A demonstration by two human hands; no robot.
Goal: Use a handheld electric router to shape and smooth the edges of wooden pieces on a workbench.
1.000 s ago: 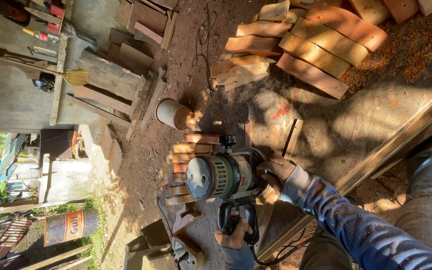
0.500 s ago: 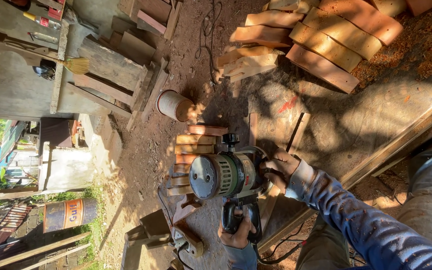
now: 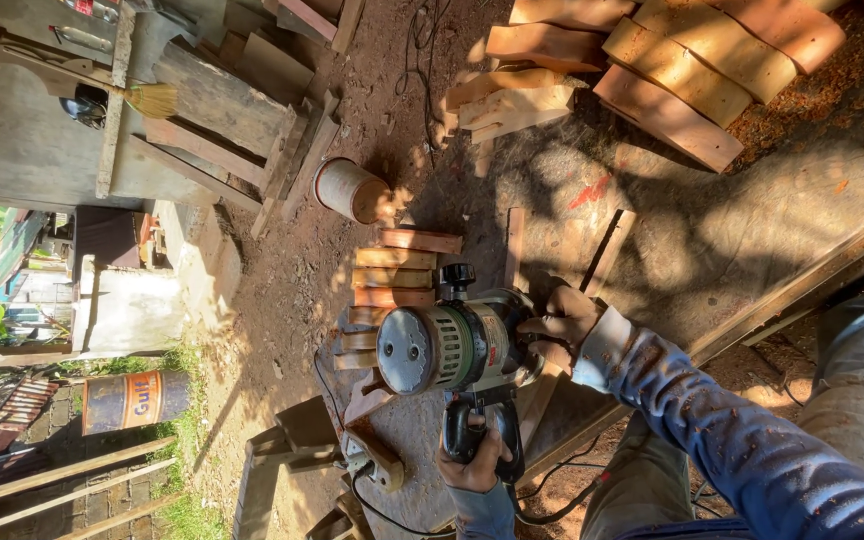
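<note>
A hand-held power tool (image 3: pixel 447 348) with a round grey-and-green motor housing rests on a wooden workpiece (image 3: pixel 652 260). My left hand (image 3: pixel 474 465) is wrapped around its black rear handle. On the side of the tool's body near the base sits my right hand (image 3: pixel 562 322), with a blue sleeve running off to the lower right. A black cord (image 3: pixel 552 505) trails from the handle. Short reddish wood slats (image 3: pixel 397 270) lie side by side just beyond the tool.
Stacked reddish planks (image 3: pixel 672 70) lie at the top right over sawdust. A small cylindrical tin (image 3: pixel 350 190) stands on the dirt beyond the slats. A wooden bench with a broom (image 3: pixel 157 100) is at the upper left, and a rusty barrel (image 3: pixel 132 400) at the lower left.
The view has drifted, so the tin, slats and planks sit higher in frame. Both hands keep their hold on the tool, which has edged slightly away from the slats.
</note>
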